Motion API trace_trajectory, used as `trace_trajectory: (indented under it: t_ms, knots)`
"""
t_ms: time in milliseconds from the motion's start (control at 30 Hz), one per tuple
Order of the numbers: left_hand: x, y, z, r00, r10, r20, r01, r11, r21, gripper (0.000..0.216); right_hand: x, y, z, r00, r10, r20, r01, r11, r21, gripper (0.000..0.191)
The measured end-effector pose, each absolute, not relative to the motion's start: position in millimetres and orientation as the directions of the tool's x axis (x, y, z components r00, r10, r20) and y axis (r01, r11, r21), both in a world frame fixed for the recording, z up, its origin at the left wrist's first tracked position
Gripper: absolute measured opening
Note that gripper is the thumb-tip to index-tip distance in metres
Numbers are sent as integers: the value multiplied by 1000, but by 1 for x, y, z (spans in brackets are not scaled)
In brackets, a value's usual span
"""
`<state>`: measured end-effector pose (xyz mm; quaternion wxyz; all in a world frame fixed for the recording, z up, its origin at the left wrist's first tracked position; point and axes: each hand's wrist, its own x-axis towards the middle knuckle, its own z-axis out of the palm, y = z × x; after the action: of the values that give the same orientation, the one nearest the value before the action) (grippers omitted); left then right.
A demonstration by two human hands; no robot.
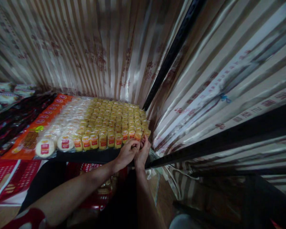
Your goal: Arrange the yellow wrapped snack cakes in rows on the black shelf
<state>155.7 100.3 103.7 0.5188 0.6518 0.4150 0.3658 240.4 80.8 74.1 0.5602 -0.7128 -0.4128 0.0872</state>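
My left hand and my right hand meet at the front right corner of a display of small wrapped yellow cakes. Both have their fingers bent and closed, almost touching each other. Between and just above the fingertips is a wrapped yellow cake with a red and orange label, its lower part covered by my fingers. At the corner, another yellow packet touches the fingertips of my right hand. The cakes stand upright in tight rows, labels facing me along the front.
White round packaged cakes adjoin on the left, then orange bags and dark shiny packets. Red printed packs lie below at left. Striped curtains hang behind, with a dark pole at the corner.
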Motion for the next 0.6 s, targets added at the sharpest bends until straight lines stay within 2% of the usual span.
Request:
trace_trajectory:
  t_ms: [233, 433, 600]
  knots:
    - [154, 93, 116, 401, 914, 56, 210, -151, 966, 18, 241, 76, 77, 615, 680, 401, 594, -65, -802, 30]
    - [155, 90, 114, 428, 903, 28, 204, -126, 971, 16, 239, 72, 77, 638, 688, 346, 571, -122, -812, 37]
    - [157, 88, 106, 433, 899, 62, 241, -182, 953, 21, 239, 71, 75, 589, 724, 360, 618, -117, -777, 47]
